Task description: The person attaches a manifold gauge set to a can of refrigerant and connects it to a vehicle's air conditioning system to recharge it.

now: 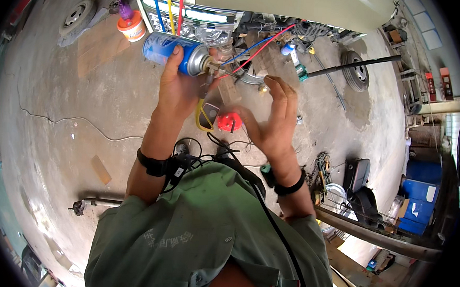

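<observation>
My left hand (175,87) is wrapped round a blue spray-type can (167,50), which lies tilted on its side. A metal tap valve (211,68) sits on the can's end, pointing right. From beneath the valve a yellow hose (200,115) hangs in a loop. To the right, my right hand (276,120) has its fingers bent and spread, with nothing seen in them. Its fingertips are near the valve's right side but look apart from it. Below and between the hands is a red round object (228,122), partly covered by the right thumb.
Blue, yellow and red gauge hoses (170,13) hang by the vehicle's headlight ahead. A white-orange bucket (132,27) and a wheel (78,16) stand at the far left. A black bar (353,67) and another wheel (354,71) are at the right. Cables (203,147) trail by my feet.
</observation>
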Available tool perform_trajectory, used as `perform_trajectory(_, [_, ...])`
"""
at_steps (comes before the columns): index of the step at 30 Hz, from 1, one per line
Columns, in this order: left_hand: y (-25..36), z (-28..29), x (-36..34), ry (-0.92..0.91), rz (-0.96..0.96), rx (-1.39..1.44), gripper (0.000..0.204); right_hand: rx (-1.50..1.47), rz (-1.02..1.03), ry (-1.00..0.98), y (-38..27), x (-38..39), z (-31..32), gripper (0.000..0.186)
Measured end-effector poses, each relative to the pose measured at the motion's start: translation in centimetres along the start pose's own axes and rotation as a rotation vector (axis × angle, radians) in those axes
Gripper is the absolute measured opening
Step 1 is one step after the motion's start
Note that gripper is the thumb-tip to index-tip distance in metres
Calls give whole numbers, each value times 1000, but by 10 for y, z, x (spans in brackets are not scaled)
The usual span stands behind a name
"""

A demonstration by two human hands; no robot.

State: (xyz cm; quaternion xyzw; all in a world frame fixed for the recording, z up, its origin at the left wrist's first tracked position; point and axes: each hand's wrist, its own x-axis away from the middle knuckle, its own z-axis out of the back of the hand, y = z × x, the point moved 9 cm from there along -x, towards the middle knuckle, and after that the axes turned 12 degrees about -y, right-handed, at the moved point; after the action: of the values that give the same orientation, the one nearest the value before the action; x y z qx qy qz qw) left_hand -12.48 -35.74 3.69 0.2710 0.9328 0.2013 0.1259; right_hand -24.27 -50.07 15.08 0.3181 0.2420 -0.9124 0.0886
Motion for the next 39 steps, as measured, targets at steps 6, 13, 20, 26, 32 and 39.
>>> perform_trajectory(6, [3, -15, 4, 43, 36, -132, 52, 212, 311, -216, -20, -17, -26, 29])
perform_trajectory(13, [1, 9, 12, 145, 5, -335, 48, -757, -547, -460, 26, 9, -66, 38])
perform_trajectory(20, [6, 33, 31, 269, 10, -256, 46, 118, 245, -359, -22, 0, -56, 42])
perform_trajectory(26, [2, 35, 31, 286, 34, -203, 44, -298, -202, -552, 15, -6, -80, 37])
perform_trajectory(32, [8, 34, 34, 220, 35, -242, 43, -1234, -825, -503, 38, 38, -119, 42])
perform_trajectory(39, [6, 15, 33, 243, 34, -145, 38, -603, -348, -512, 20, 28, -85, 34])
